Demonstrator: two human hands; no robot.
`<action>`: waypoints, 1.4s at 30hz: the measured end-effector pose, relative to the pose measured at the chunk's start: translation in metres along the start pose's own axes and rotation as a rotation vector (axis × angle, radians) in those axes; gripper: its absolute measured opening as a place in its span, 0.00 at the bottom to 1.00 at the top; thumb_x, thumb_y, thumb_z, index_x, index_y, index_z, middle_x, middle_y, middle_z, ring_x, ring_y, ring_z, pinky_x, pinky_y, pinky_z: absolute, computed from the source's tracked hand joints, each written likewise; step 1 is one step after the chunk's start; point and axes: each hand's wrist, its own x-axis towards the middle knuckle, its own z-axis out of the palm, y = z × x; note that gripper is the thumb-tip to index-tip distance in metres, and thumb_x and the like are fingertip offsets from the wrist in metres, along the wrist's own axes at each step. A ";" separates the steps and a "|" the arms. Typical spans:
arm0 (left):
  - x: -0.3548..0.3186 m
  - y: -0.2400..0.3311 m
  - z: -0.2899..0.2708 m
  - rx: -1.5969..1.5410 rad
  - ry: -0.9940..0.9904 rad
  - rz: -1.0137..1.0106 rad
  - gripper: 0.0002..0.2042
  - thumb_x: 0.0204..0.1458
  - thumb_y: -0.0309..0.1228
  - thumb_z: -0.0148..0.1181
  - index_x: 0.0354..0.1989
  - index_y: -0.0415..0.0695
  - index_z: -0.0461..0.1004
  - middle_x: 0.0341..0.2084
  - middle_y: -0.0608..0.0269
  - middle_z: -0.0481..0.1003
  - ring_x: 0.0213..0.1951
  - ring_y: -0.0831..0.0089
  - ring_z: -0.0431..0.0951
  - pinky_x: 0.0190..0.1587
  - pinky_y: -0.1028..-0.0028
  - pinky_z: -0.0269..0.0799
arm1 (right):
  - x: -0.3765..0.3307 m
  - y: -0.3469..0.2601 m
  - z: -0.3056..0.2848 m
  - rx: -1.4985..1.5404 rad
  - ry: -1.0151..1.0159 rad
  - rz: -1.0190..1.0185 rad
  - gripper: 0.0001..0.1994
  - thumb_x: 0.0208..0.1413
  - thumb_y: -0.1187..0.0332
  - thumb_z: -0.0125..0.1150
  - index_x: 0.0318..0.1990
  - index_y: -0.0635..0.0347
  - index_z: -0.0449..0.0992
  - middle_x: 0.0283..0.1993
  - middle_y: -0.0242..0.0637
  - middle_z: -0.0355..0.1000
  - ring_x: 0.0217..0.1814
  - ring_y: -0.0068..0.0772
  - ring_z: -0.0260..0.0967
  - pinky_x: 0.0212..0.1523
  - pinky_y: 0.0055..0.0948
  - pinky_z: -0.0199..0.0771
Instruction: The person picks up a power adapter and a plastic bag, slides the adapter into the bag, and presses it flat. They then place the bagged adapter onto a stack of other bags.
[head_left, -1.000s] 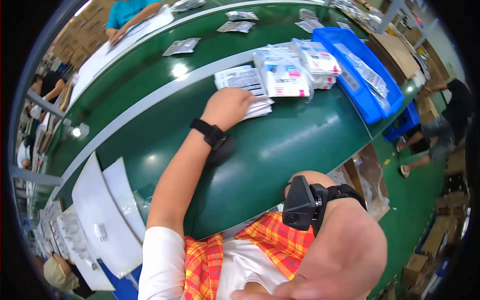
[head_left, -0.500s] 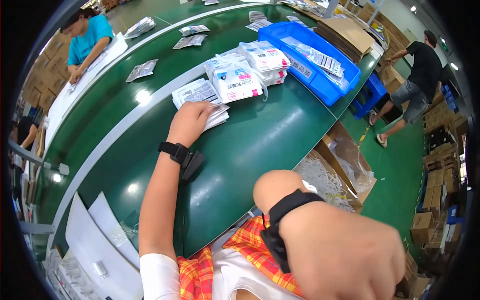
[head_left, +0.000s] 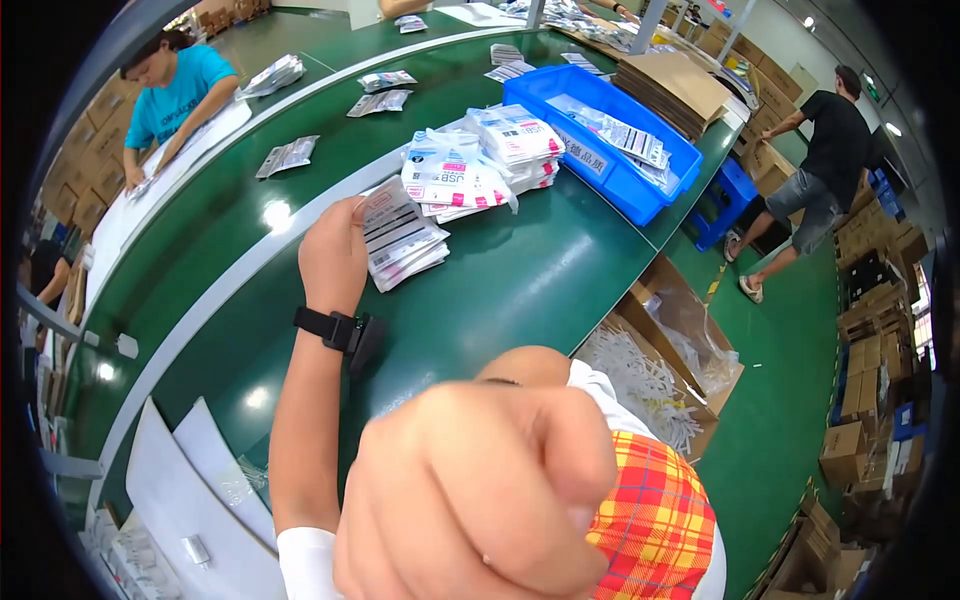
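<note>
My left hand (head_left: 334,258) is closed on the left edge of a small stack of flat printed packets (head_left: 402,232), whose top one shows its striped label side. Just beyond, bundles of white, pink and blue packets (head_left: 455,172) lie piled, with clear plastic around the nearer ones. Close to the camera, my right hand (head_left: 480,490) is curled into a fist over the lower middle of the view. Its fingers hide whatever may be inside. A black band with a small dark device (head_left: 345,332) sits on my left wrist.
A blue bin (head_left: 625,150) of packets stands right of the piles, beside stacked cardboard (head_left: 670,90). Loose packets (head_left: 288,157) lie beyond the grey rail. An open carton of shredded scrap (head_left: 640,385) is below the table's right edge. Two people work nearby, left and far right.
My right fist has moved left and nearer the camera, across the lower middle. My left hand has shifted to the stack's left edge, and the stack now lies turned and apart from the bundles.
</note>
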 end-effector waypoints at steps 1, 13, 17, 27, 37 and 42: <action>0.004 0.004 -0.006 -0.004 0.003 0.006 0.06 0.55 0.25 0.53 0.37 0.40 0.76 0.33 0.52 0.77 0.35 0.53 0.77 0.36 0.61 0.72 | -0.005 0.002 0.002 -0.006 -0.003 0.004 0.08 0.54 0.70 0.54 0.28 0.59 0.79 0.31 0.32 0.75 0.26 0.29 0.67 0.26 0.24 0.67; -0.011 -0.054 -0.134 0.418 0.296 0.380 0.12 0.46 0.16 0.54 0.37 0.44 0.77 0.30 0.55 0.77 0.36 0.54 0.77 0.39 0.62 0.73 | -0.034 -0.026 -0.025 -0.743 0.340 -0.049 0.10 0.50 0.69 0.51 0.22 0.61 0.75 0.25 0.33 0.75 0.25 0.30 0.70 0.31 0.27 0.70; -0.076 -0.066 -0.140 0.781 -0.530 -0.067 0.10 0.53 0.26 0.54 0.43 0.44 0.77 0.33 0.53 0.78 0.39 0.56 0.78 0.43 0.64 0.74 | -0.052 -0.004 -0.078 -1.301 0.596 0.648 0.07 0.51 0.72 0.52 0.30 0.63 0.77 0.30 0.43 0.75 0.33 0.39 0.73 0.36 0.35 0.71; -0.098 -0.106 -0.177 -0.058 -0.589 -0.408 0.15 0.55 0.27 0.49 0.50 0.37 0.73 0.47 0.45 0.75 0.50 0.51 0.75 0.51 0.62 0.72 | -0.163 0.106 -0.146 -1.802 0.069 1.339 0.10 0.42 0.74 0.56 0.35 0.62 0.76 0.42 0.45 0.72 0.48 0.51 0.67 0.50 0.41 0.69; -0.123 -0.145 -0.156 0.264 -0.722 -0.292 0.24 0.59 0.34 0.45 0.64 0.40 0.60 0.66 0.53 0.59 0.66 0.59 0.60 0.63 0.46 0.56 | -0.140 0.117 -0.167 -1.347 -0.264 1.549 0.21 0.39 0.73 0.58 0.46 0.59 0.73 0.36 0.48 0.71 0.41 0.51 0.69 0.45 0.46 0.69; -0.125 -0.148 -0.153 0.275 -0.644 -0.215 0.44 0.47 0.60 0.53 0.68 0.43 0.55 0.69 0.57 0.54 0.70 0.62 0.52 0.66 0.41 0.41 | -0.143 0.079 -0.139 -1.252 -0.274 1.567 0.20 0.44 0.69 0.58 0.49 0.56 0.72 0.46 0.47 0.67 0.50 0.52 0.64 0.49 0.45 0.66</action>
